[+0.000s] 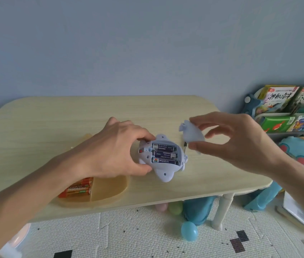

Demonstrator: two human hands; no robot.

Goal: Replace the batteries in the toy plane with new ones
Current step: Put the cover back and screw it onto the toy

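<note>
Where a plain pale blue wall met it, a light wood-grain surface with rounded corners was seen, standing on white legs over a cream patterned floor mat. The pale lavender plastic toy plane was held belly-up just above the middle of the surface, gripped at its left end by the left hand, whose fingers were clamped on the body. Its battery bay lay open, and three dark blue batteries marked HUATAI were seated inside. To the right, slightly higher and apart from the plane, the pale lavender curved battery cover was pinched between thumb and fingers of the right hand. A small dark item lay on the surface below the cover, too small to identify. A translucent yellow divided tray sat near the front edge, partly hidden by the left forearm, with orange batteries in its left compartment. Picture books filled a rack at right; coloured plastic balls lay on the mat.
</note>
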